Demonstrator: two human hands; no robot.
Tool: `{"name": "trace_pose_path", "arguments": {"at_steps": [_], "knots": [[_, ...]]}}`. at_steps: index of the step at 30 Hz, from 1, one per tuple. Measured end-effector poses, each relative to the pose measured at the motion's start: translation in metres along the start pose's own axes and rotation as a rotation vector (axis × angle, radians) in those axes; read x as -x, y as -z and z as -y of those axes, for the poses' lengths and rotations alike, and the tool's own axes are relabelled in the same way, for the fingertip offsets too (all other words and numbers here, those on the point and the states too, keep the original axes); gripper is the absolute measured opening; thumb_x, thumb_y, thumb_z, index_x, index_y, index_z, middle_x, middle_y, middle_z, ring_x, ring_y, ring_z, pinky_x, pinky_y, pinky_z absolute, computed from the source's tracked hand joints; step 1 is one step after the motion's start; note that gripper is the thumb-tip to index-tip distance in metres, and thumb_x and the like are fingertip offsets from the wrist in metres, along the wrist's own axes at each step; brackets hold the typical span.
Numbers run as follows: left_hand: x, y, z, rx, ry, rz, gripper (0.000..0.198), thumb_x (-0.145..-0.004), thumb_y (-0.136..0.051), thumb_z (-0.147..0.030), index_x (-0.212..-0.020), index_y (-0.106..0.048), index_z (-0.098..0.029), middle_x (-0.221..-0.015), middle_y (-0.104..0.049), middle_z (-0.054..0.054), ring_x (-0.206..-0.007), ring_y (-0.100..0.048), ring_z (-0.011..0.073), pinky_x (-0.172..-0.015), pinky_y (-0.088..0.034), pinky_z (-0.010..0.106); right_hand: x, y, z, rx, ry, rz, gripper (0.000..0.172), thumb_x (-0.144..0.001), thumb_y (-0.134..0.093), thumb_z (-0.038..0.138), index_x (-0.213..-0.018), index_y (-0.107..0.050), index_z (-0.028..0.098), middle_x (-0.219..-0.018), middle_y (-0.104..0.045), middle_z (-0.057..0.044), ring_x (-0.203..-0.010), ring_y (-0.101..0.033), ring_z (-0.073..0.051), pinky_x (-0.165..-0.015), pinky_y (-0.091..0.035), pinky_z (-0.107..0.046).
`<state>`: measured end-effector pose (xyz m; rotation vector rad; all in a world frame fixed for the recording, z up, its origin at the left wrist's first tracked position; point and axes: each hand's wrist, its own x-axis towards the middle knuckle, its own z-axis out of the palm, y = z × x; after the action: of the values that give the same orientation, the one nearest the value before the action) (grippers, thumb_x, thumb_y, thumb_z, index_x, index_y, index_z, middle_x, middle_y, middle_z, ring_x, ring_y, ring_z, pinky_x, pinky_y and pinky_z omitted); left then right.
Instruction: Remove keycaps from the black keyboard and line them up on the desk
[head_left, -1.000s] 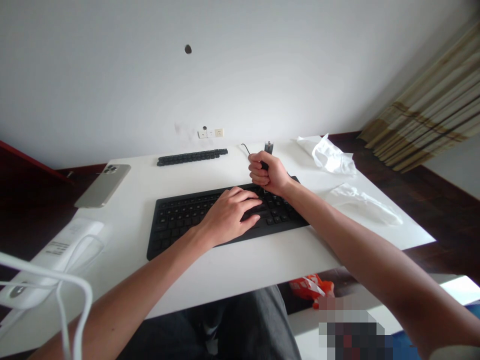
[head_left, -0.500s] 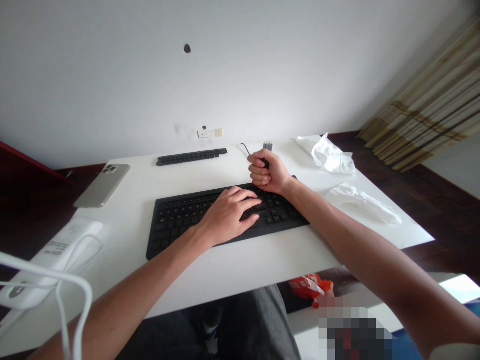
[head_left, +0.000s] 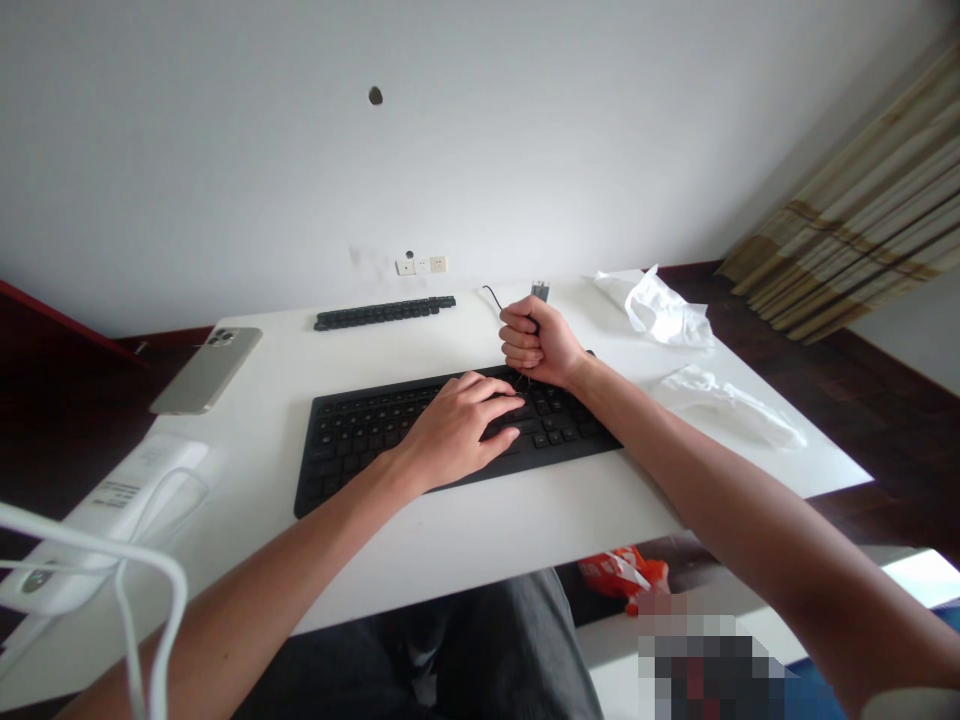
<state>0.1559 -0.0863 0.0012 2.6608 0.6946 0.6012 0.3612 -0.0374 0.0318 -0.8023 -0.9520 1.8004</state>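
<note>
Resting on the keyboard (head_left: 352,432), the left hand (head_left: 459,420) has loosely spread fingers; just right, the right hand (head_left: 541,345) clenches a dark tool (head_left: 533,325). Keycaps (head_left: 386,314) lie on the far side.

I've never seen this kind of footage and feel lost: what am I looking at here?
No machine is at work here: these are a person's bare hands, seen from a camera worn on their head, looking forward and down. The left hand rests spread on a black keyboard. The right hand is a fist around a small dark tool, mostly hidden, with thin wires showing below. On the white table also lie a strip of black keys, a phone and crumpled white wrapping.
</note>
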Motion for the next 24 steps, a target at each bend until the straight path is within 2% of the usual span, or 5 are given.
{"name": "trace_pose_path", "arguments": {"at_steps": [4, 9, 13, 18, 24], "knots": [[0.0, 0.001, 0.0, -0.004, 0.0, 0.006, 0.034, -0.101, -0.063, -0.033, -0.133, -0.07, -0.025, -0.137, -0.068, 0.006, -0.125, -0.059, 0.0262, -0.111, -0.05, 0.047, 0.001, 0.005, 0.004, 0.136, 0.002, 0.077, 0.042, -0.09, -0.056, 0.032, -0.059, -0.029, 0.024, -0.051, -0.024, 0.007, -0.043, -0.02, -0.009, -0.039, -0.026, -0.021], [0.0, 0.001, 0.0, -0.015, -0.001, 0.01, 0.034, -0.102, -0.062, -0.034, -0.133, -0.07, -0.024, -0.139, -0.068, 0.006, -0.126, -0.059, 0.0264, -0.112, -0.049, 0.048, 0.008, 0.016, 0.019, 0.57, 0.121, 0.128, 0.045, -0.098, -0.049, 0.042, -0.064, -0.063, 0.018, -0.067, -0.06, -0.006, -0.068, -0.057, -0.019, -0.068, -0.05, -0.03], [0.0, 0.001, 0.0, -0.025, -0.005, 0.005, 0.034, -0.102, -0.062, -0.034, -0.133, -0.071, -0.025, -0.138, -0.068, 0.006, -0.126, -0.059, 0.0265, -0.111, -0.049, 0.048, 0.018, 0.02, 0.036, 0.894, 0.094, 0.085, 0.052, -0.102, -0.047, 0.049, -0.074, -0.076, 0.015, -0.083, -0.072, -0.01, -0.076, -0.058, -0.019, -0.068, -0.046, -0.029], [0.0, 0.0, 0.0, -0.052, 0.006, -0.012, 0.034, -0.102, -0.061, -0.033, -0.132, -0.072, -0.021, -0.135, -0.07, 0.007, -0.124, -0.059, 0.0263, -0.111, -0.05, 0.046, 0.027, 0.022, 0.049, 0.986, -0.078, 0.098, 0.063, -0.102, -0.044, 0.062, -0.083, -0.081, 0.015, -0.097, -0.078, -0.013, -0.078, -0.063, -0.021, -0.069, -0.047, -0.032], [0.0, 0.0, 0.001, -0.077, 0.002, -0.03, 0.034, -0.102, -0.062, -0.032, -0.131, -0.073, -0.02, -0.132, -0.071, 0.006, -0.12, -0.059, 0.0257, -0.11, -0.051, 0.045, 0.033, 0.03, 0.062, 1.067, -0.317, 0.192, 0.053, -0.098, -0.055, 0.063, -0.099, -0.082, 0.018, -0.105, -0.078, -0.009, -0.078, -0.066, -0.019, -0.073, -0.051, -0.031]]}}
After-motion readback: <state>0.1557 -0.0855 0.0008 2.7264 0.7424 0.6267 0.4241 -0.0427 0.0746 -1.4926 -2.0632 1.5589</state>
